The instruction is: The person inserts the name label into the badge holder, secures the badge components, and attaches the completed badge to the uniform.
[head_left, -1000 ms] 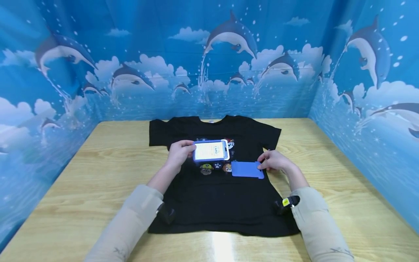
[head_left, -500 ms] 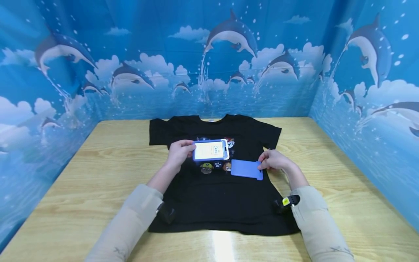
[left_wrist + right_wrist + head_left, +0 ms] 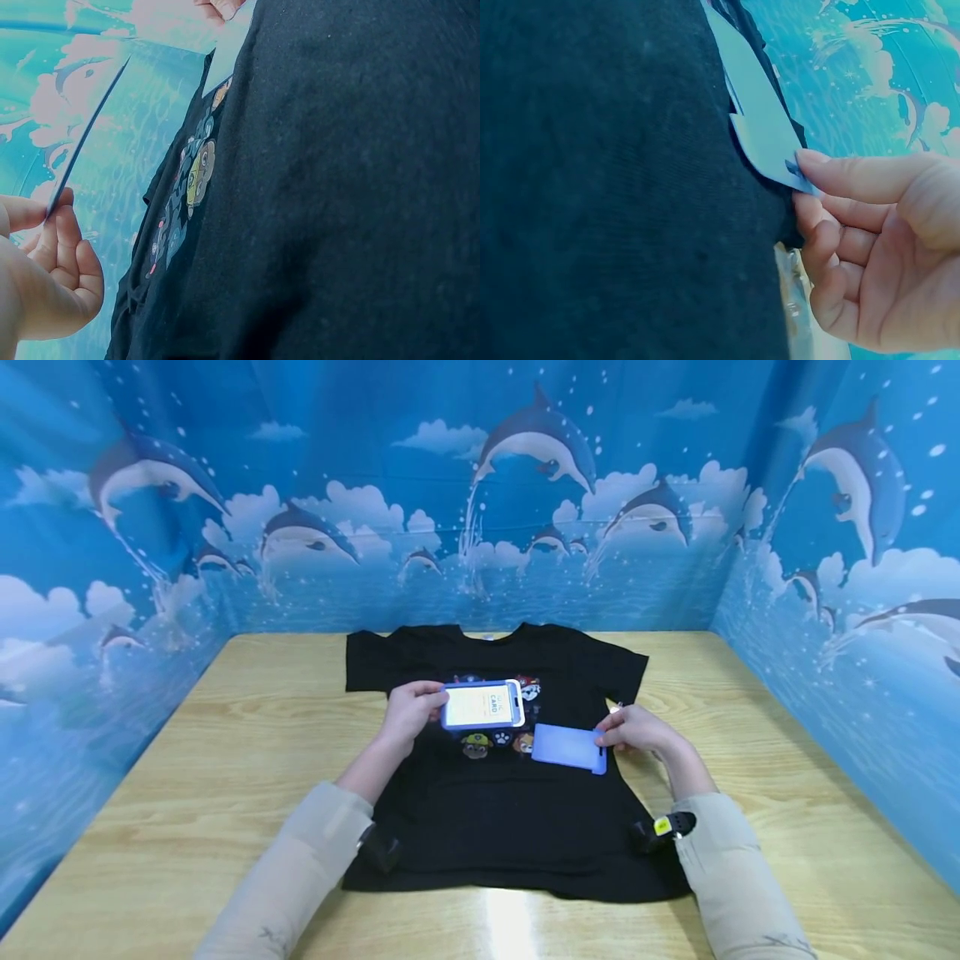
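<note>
Between thumb and fingers, my left hand (image 3: 411, 714) pinches the left end of a blue card holder (image 3: 480, 728) that frames a white insert printed "CARD". In the left wrist view the card holder (image 3: 86, 135) shows edge-on, raised above the cloth. My right hand (image 3: 633, 731) pinches the slotted right end of a flat blue cover piece (image 3: 564, 747). Seen from the right wrist, this cover piece (image 3: 761, 112) slants close over the shirt, thumb on top beside its slot. Under both lies a black T-shirt (image 3: 495, 827), spread flat, with cartoon dog prints partly hidden by the holder.
A pale wooden table (image 3: 225, 760) carries the shirt. Blue dolphin curtains (image 3: 480, 585) close off the back and both sides. Some crinkled clear plastic (image 3: 795, 292) lies by the shirt's right edge, beneath my right hand.
The blue cover piece in my right hand has tilted slightly, its left end turning away from me. My left hand and the card holder have stayed nearly still.
</note>
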`<act>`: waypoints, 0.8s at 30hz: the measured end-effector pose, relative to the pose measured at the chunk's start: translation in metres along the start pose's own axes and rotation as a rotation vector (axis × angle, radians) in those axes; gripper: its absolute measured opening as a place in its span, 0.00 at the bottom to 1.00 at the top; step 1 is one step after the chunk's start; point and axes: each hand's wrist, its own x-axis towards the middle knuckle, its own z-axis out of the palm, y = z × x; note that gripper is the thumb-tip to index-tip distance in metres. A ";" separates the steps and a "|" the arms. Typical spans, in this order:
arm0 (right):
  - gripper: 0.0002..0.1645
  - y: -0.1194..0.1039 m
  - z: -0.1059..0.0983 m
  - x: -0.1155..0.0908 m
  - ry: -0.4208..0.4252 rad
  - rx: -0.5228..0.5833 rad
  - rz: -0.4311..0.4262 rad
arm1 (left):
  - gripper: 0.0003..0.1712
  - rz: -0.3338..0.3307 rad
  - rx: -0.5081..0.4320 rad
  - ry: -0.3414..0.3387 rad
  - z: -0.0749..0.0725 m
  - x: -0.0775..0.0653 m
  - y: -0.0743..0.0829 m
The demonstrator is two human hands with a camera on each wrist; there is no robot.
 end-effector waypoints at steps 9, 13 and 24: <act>0.16 -0.001 -0.009 -0.006 -0.020 0.127 -0.063 | 0.18 -0.005 0.001 -0.013 0.000 0.000 0.000; 0.14 -0.002 -0.013 -0.008 -0.016 0.235 -0.090 | 0.17 -0.010 -0.002 -0.002 0.000 0.001 0.000; 0.06 -0.006 -0.024 -0.013 0.019 0.487 -0.112 | 0.17 -0.023 0.030 0.015 0.002 0.004 0.000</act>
